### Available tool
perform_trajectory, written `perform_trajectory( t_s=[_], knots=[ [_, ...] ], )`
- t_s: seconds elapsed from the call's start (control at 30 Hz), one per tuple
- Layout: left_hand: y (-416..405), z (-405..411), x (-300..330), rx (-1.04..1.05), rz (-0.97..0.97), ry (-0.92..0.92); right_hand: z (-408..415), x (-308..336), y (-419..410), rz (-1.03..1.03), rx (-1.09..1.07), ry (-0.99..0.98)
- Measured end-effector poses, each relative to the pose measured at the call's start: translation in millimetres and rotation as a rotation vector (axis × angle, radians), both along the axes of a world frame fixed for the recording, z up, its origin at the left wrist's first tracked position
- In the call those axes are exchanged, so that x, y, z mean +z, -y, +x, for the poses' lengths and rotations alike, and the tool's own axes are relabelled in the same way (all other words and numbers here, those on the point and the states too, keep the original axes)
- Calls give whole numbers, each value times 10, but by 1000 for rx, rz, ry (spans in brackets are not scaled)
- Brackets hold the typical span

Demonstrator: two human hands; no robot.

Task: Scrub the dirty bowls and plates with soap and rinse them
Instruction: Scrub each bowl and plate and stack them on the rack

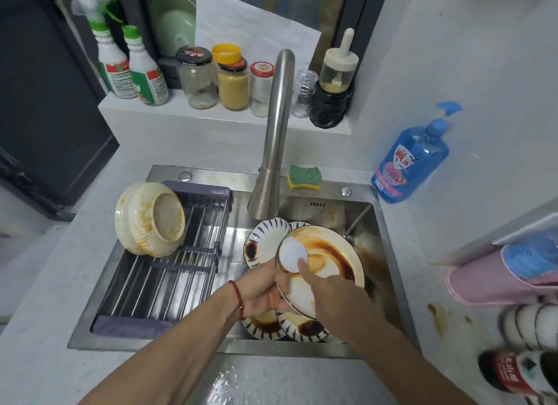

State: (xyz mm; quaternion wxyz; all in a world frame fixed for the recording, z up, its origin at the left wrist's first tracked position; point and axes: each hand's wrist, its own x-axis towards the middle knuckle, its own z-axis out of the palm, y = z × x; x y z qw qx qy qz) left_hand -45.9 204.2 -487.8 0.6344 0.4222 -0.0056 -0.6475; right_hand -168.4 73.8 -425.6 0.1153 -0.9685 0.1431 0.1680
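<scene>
— Left hand (262, 296) grips the rim of the big plate (329, 262), fingers curled under its edge, holding it tilted over the sink (389, 253)?

— Yes. The right hand (338, 296) lies on the plate's face, and one finger presses on a small white disc (292, 255) near the upper rim. What the disc is cannot be told, and no soap or sponge is in that hand.

— So how far along is the washing?

— Barely begun, by the look of it. The plate is streaked brown, no suds show anywhere, and no water runs from the tap (273, 138).

— And the rest?

— Three small patterned plates (262, 238) lie in the sink under and beside the big one, all with dark stains. A stained bowl (149, 219) sits tipped on the rack (181, 268) at the left, also unwashed.

— Where are the tools?

— The sponge (304, 177) rests on the sink's back ledge just right of the tap, dry-looking. The soap bottle (410, 163) stands on the counter at the right corner. Everything is left to do: soaping, scrubbing, rinsing.
</scene>
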Motion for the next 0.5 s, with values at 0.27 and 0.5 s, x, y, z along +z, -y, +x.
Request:
perform_trajectory(
  t_s=[0.27,0.5],
  knots=[
    [5,-32,14,-32,-35,-21,-5,20,3,-38,-30,10],
    [-51,-15,10,20,-52,-108,-23,27,-64,52,-4,-53]
  ],
)
